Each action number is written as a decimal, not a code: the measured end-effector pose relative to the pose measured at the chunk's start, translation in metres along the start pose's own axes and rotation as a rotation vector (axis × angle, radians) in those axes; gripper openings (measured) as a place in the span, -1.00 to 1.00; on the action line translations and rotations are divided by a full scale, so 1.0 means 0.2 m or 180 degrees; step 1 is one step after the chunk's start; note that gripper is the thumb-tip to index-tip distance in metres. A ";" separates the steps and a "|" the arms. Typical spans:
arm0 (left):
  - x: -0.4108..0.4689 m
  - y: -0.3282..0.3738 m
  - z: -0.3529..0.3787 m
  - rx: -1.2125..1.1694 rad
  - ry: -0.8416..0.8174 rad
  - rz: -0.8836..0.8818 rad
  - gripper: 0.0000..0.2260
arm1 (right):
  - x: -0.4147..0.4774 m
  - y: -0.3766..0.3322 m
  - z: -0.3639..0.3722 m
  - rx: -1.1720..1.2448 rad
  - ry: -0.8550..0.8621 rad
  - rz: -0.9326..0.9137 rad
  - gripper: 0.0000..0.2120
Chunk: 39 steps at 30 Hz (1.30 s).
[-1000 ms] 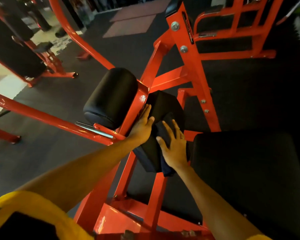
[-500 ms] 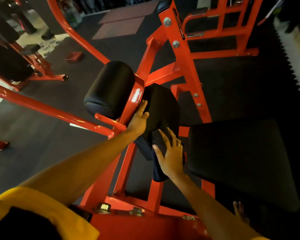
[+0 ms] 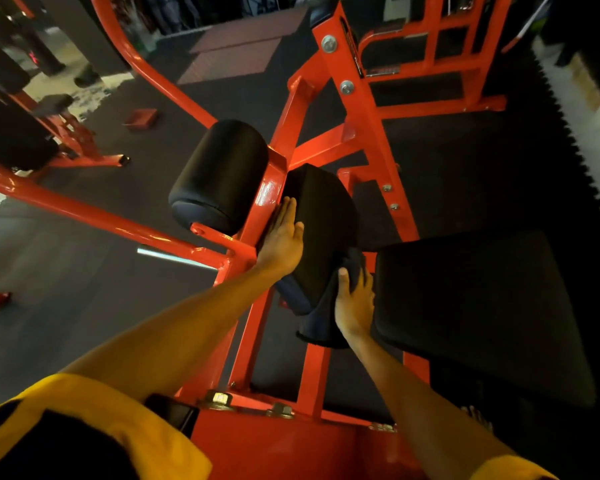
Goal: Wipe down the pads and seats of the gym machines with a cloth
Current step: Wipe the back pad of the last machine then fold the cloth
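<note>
Curling the fingers of the right hand (image 3: pixel 355 306) round the dark cloth (image 3: pixel 321 327), dragging it down from the roller pad (image 3: pixel 323 216) face to its near edge; still bracing with flat, straight-fingered left hand (image 3: pixel 284 237); probably finishing this pad, leaving the seat (image 3: pixel 482 306).

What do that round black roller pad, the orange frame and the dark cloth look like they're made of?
The roller pad looks like vinyl or leatherette over padding: smooth, soft sheen, seamed end. The frame seems painted steel: glossy orange, bolted. The cloth is soft fabric, perhaps microfibre: matte, fuzzy edge, hanging limp.
</note>
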State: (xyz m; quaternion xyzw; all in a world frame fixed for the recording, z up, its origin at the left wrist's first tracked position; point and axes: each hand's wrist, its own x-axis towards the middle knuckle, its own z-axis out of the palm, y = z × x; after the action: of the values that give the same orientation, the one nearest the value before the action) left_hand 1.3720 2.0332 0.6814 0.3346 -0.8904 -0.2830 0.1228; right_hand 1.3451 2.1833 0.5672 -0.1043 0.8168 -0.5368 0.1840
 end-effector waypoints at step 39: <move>-0.02 -0.02 0.04 0.0878 0.0140 0.0460 -0.48 | 0.77 -0.25 0.06 0.0315 -0.0509 -0.0168 -0.51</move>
State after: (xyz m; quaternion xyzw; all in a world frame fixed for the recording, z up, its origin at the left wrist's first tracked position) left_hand 1.3740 2.0373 0.6724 0.2896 -0.9397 -0.1410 0.1152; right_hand 1.2087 2.0965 0.5787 -0.1590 0.7690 -0.5710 0.2394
